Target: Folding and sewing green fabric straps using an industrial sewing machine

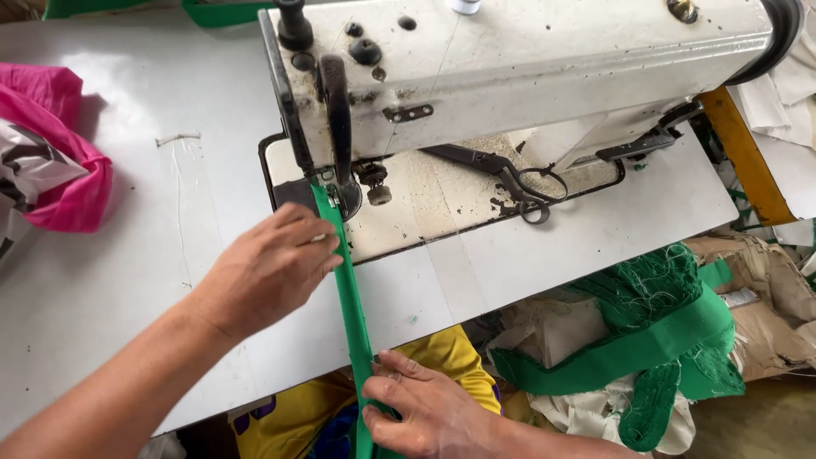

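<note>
A narrow green fabric strip (350, 293) runs from under the presser foot (347, 197) of a white sewing machine (510, 68) down over the table's front edge. My left hand (270, 268) lies flat on the table with its fingertips pressing the strip's left side just below the needle. My right hand (425, 412) pinches the strip at the table's edge, near my lap. The strip is taut and straight between both hands.
Black scissors (510, 178) lie on the machine bed under the arm. A pink bag (55, 157) sits at the white table's (127, 280) left. Green mesh and green band (663, 331) pile up at the lower right, beside cardboard and cloth scraps.
</note>
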